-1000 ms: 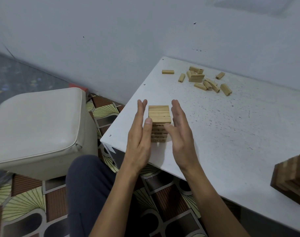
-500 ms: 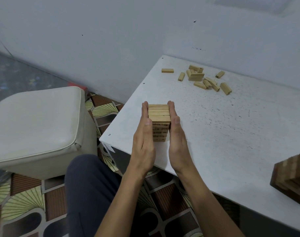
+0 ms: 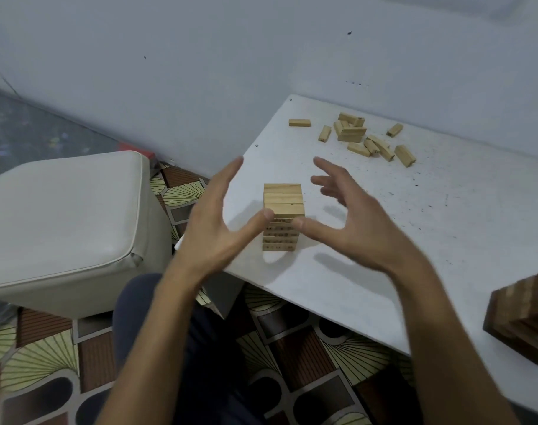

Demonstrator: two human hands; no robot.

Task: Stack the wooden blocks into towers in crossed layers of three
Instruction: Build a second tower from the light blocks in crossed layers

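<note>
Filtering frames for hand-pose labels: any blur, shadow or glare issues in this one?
Head view: left hand and right hand are both motion-blurred, fingers smeared; the light block tower between them is sharp; soft hand shadows fall on the white table; no glare; the dark tower at the right edge is cropped.

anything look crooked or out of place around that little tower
The tower stands straight, its top three blocks flush. Only the loose blocks stand out: they lie scattered at the far side of the table, some piled on each other.
</note>
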